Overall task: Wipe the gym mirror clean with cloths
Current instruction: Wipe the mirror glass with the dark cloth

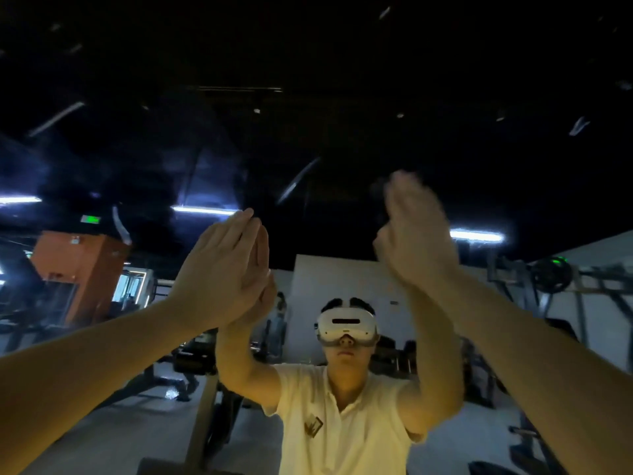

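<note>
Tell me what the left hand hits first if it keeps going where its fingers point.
The mirror. The left hand, fingers straight and aimed up and forward, seems to meet its own reflection, so the glass is first; it could only slide upward along it. Depth is unclear.

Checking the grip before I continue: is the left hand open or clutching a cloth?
Open: the left hand has straight fingers flat against the mirror, gripping nothing visible.

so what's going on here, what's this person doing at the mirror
A person stands facing the gym mirror with both arms raised. The left hand lies flat, fingers straight, against the glass; the right hand, higher up, is blurred. No cloth shows plainly in either hand. Pale streaks mark the upper glass.
</note>
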`<state>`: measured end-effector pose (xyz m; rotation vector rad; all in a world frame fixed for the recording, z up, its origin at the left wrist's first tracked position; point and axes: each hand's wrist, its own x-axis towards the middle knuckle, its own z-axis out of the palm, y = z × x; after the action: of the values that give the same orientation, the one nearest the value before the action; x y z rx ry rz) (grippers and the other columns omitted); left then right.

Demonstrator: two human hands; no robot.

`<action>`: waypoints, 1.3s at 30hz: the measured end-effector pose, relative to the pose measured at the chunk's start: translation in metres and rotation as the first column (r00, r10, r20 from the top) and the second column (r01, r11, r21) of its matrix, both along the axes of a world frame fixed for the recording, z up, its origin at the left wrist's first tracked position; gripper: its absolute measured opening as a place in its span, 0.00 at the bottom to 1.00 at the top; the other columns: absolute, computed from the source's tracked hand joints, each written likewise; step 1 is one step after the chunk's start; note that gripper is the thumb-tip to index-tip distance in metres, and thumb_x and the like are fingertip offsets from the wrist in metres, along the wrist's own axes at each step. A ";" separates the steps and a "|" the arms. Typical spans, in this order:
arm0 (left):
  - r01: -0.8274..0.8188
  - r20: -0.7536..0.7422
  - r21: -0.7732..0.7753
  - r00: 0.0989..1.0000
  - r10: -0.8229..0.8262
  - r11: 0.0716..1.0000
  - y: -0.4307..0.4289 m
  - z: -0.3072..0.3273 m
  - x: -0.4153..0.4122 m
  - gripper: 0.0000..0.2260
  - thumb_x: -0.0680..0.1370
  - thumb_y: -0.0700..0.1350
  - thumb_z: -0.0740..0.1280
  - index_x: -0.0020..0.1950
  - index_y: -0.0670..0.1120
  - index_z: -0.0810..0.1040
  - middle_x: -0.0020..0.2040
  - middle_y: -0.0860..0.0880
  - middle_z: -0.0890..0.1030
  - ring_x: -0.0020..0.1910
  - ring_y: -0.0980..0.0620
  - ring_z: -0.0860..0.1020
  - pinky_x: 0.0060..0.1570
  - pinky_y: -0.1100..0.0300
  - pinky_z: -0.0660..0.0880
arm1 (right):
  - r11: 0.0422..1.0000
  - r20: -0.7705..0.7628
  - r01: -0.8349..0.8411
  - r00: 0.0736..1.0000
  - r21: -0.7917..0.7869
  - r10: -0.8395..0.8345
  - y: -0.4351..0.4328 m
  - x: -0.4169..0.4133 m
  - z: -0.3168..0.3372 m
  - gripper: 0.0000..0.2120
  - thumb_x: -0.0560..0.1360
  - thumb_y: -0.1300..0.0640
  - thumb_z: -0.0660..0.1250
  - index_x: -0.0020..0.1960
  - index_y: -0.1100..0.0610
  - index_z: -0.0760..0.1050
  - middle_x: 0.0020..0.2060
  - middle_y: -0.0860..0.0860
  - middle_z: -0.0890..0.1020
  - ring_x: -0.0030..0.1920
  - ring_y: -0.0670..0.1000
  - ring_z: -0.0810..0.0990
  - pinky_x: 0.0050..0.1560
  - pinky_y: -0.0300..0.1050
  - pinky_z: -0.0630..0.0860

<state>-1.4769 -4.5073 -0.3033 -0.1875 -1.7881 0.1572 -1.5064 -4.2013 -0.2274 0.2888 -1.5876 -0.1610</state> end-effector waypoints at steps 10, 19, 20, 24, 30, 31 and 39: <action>0.163 -0.181 0.055 0.972 -0.151 0.985 -0.052 0.039 -0.036 0.30 0.85 0.54 0.47 0.80 0.35 0.63 0.80 0.36 0.64 0.80 0.39 0.62 0.80 0.43 0.59 | 0.861 0.007 0.008 1.000 0.508 -0.014 -0.154 -0.004 -0.041 0.33 0.81 0.52 0.58 0.82 0.60 0.54 0.83 0.59 0.52 0.83 0.57 0.49 0.78 0.52 0.34; 0.158 -0.263 0.003 0.953 -0.151 0.987 -0.063 0.043 -0.053 0.30 0.86 0.54 0.47 0.81 0.37 0.61 0.81 0.39 0.63 0.81 0.43 0.60 0.80 0.45 0.58 | 0.994 0.008 0.084 0.996 -0.073 -0.084 -0.114 0.001 0.074 0.32 0.84 0.48 0.52 0.83 0.61 0.51 0.83 0.58 0.51 0.83 0.56 0.49 0.80 0.52 0.43; 0.160 -0.269 0.004 0.951 -0.153 0.987 -0.064 0.043 -0.054 0.29 0.85 0.54 0.47 0.81 0.37 0.61 0.81 0.39 0.63 0.82 0.43 0.60 0.80 0.44 0.58 | 0.994 -0.003 0.072 0.997 -0.086 -0.072 -0.127 0.002 0.064 0.32 0.83 0.48 0.52 0.83 0.61 0.52 0.83 0.59 0.52 0.83 0.57 0.50 0.80 0.53 0.44; 0.190 -0.270 0.015 0.946 -0.179 0.982 -0.063 0.044 -0.054 0.28 0.85 0.51 0.48 0.80 0.37 0.63 0.81 0.39 0.64 0.81 0.43 0.61 0.79 0.43 0.61 | 0.926 -0.039 0.106 0.994 0.362 -0.099 -0.177 -0.004 -0.011 0.35 0.79 0.48 0.54 0.83 0.60 0.53 0.83 0.59 0.52 0.83 0.57 0.49 0.79 0.53 0.39; 0.142 -0.274 -0.001 0.952 -0.137 0.990 -0.065 0.042 -0.052 0.28 0.85 0.51 0.48 0.81 0.38 0.61 0.82 0.40 0.63 0.81 0.44 0.60 0.80 0.45 0.59 | 0.982 -0.003 0.137 0.990 -0.130 -0.138 -0.113 0.006 0.065 0.32 0.84 0.48 0.56 0.82 0.62 0.54 0.82 0.60 0.55 0.82 0.57 0.52 0.82 0.54 0.48; 0.141 -0.271 0.005 0.953 -0.135 0.990 -0.064 0.042 -0.053 0.28 0.85 0.52 0.48 0.82 0.38 0.60 0.82 0.40 0.62 0.82 0.44 0.60 0.80 0.45 0.58 | 0.969 0.012 0.113 0.994 -0.220 -0.113 -0.110 0.006 0.068 0.31 0.84 0.48 0.55 0.82 0.63 0.55 0.82 0.61 0.55 0.82 0.58 0.53 0.82 0.55 0.50; 0.171 -0.248 0.004 0.955 -0.164 0.985 -0.065 0.042 -0.052 0.29 0.84 0.52 0.47 0.82 0.38 0.60 0.82 0.40 0.61 0.82 0.44 0.59 0.80 0.44 0.59 | 0.860 -0.011 0.096 0.994 0.501 -0.104 -0.159 0.002 -0.021 0.36 0.81 0.47 0.58 0.83 0.60 0.52 0.83 0.59 0.50 0.83 0.57 0.48 0.79 0.52 0.37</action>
<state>-1.5286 -4.5723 -0.2615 -0.2880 -1.5178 0.0340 -1.5047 -4.3601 -0.2480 0.6135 -1.5586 -0.6618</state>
